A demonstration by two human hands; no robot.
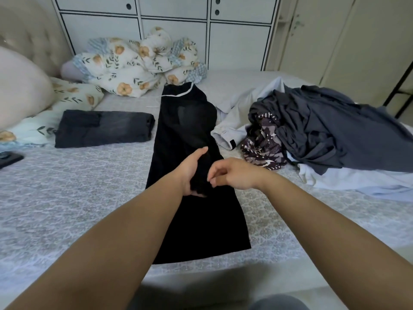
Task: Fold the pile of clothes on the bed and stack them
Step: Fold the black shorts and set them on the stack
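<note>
Black trousers point(192, 130) lie flat under both hands: soft, limp, light by the look. Left hand point(192, 173) grips a bunched mid-leg fold; right hand point(232, 173) is loosely curled beside it, holding nothing. Best grip points look like the waistband beyond the hands and the hem nearest the body.

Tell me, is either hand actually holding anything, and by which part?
The left hand grips the black trousers by a bunch of cloth about midway along the leg. The right hand sits beside it, fingers curled; whether it pinches cloth cannot be told.
</note>
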